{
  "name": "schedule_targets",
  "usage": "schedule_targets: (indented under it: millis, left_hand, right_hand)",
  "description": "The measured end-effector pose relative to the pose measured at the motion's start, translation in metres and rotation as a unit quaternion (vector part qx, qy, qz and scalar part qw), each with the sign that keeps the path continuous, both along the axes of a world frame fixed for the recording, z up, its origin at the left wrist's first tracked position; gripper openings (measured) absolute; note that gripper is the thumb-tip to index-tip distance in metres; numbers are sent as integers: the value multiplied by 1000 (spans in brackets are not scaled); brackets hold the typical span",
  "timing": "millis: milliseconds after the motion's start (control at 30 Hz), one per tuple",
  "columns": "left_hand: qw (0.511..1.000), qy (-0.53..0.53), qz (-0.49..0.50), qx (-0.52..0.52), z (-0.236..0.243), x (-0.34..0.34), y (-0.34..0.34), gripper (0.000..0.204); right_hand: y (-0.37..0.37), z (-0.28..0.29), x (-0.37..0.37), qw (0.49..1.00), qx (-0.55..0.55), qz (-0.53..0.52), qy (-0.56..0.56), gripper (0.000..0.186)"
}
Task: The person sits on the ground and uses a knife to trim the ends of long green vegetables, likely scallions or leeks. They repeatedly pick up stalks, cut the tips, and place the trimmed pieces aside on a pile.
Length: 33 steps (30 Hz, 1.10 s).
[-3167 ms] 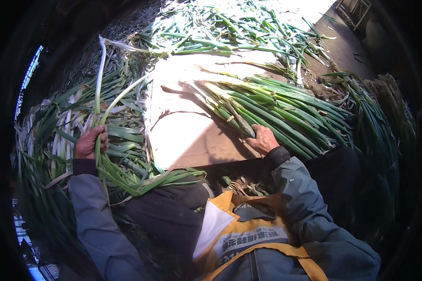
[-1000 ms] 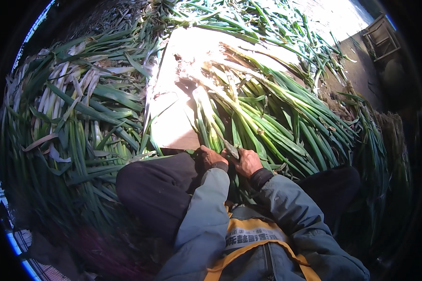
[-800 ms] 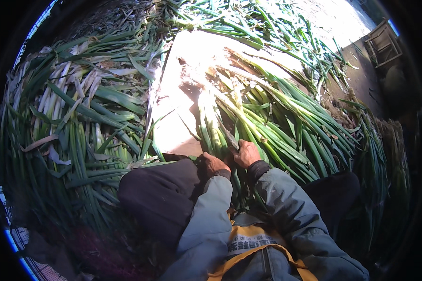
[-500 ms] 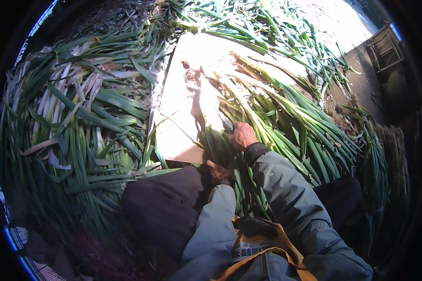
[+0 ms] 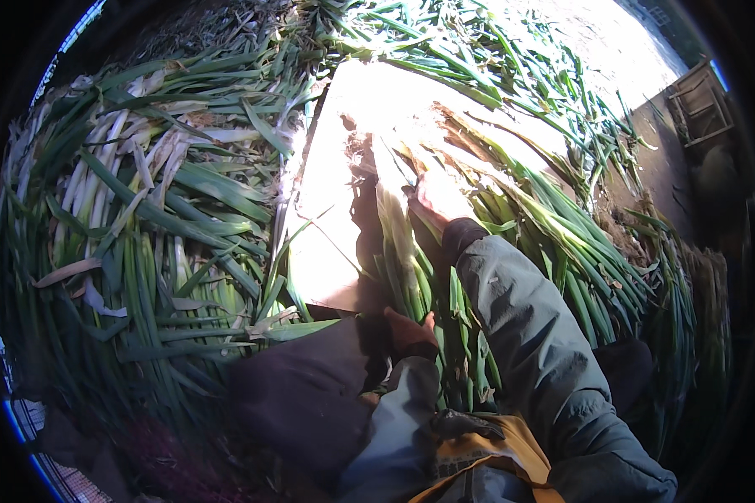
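A long green onion (image 5: 399, 256) lies lengthwise over a pale, sunlit board (image 5: 331, 243), its root end pointing away from me. My left hand (image 5: 409, 333) is closed around its green leaves at the board's near edge. Farther up, beside the pale stalk, is my right hand (image 5: 441, 201), fingers bent, with a small dark thing at the thumb that I cannot make out. Glare washes out part of this hand. To its right a thick bundle of green onions (image 5: 554, 251) rests with brown, dry outer leaves on top.
On the left lies a big heap of green onions (image 5: 143, 218). More leaves (image 5: 478, 50) are strewn beyond the board. A wooden frame (image 5: 700, 101) stands at the far right. My bent knee (image 5: 302, 377) is close to the board's near edge.
My right hand has moved away from me along the stalk, toward the root end. My left hand has shifted slightly right and nearer to me. The view has tilted a little.
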<state>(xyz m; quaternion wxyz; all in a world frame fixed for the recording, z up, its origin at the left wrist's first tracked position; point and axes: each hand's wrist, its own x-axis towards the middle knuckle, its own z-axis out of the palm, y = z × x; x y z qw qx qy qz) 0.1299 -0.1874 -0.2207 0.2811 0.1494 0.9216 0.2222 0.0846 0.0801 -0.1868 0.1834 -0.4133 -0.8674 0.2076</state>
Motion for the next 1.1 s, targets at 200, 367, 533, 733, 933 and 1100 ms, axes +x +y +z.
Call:
schedule_targets:
  millis: [200,367,533,733,933,1100]
  left_hand:
    - [998,-29,-7,48,0,4,3,108]
    - [994,-68,37,81,-17,4,5,98]
    - [996,24,-8,-89,23,-3,22,74]
    - [974,204,-101,-11,46,-14,38,83]
    - [929,316,-191,21,39,-19,70,79]
    - [949,254,-174,-61,-9,-50,81,85]
  right_hand:
    - [-3,-8,33,991,42,107,64,45]
    - [-82,19,76,984,-151,-36,-82,29]
    - [-168,45,150,967,-229,-42,-104,38]
    - [-182,59,170,970,-230,-37,-75,40]
    - [-156,45,153,977,-204,-59,-11,42]
    - [-124,34,110,981,-193,-17,17,31]
